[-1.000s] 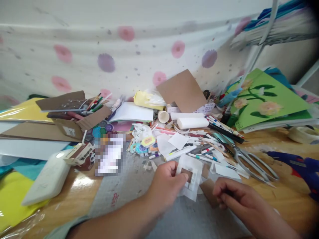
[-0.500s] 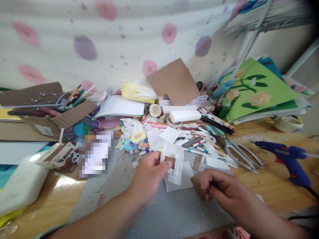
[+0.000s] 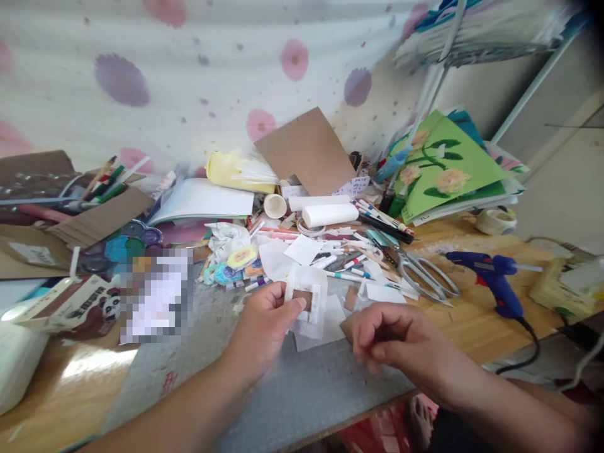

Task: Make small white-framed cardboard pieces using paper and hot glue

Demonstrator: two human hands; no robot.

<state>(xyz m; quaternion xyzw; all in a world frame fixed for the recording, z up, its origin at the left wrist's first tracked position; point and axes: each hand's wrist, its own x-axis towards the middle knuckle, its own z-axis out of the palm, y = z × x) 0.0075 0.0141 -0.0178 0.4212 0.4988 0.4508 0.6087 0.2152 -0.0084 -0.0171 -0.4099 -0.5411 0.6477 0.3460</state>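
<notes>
My left hand (image 3: 264, 321) pinches a small white paper piece with a brown cardboard square in it (image 3: 307, 301), held just above the grey mat (image 3: 306, 390). My right hand (image 3: 394, 340) is curled closed over a small brown cardboard piece (image 3: 348, 327) lying on the mat's right part; its fingertips press together. A white paper scrap (image 3: 330, 327) lies between the two hands.
Scissors (image 3: 425, 277) and a blue glue gun (image 3: 495, 280) lie right of my hands on the wooden table. Markers, paper scraps, a white roll (image 3: 330, 215), a cardboard sheet (image 3: 306, 151) and green flower card (image 3: 443, 170) crowd the back. A tape roll (image 3: 495, 220) sits far right.
The view has swung to the right, so everything shifted left in the picture. My hands keep their grips; the right hand has slid slightly closer to the left one.
</notes>
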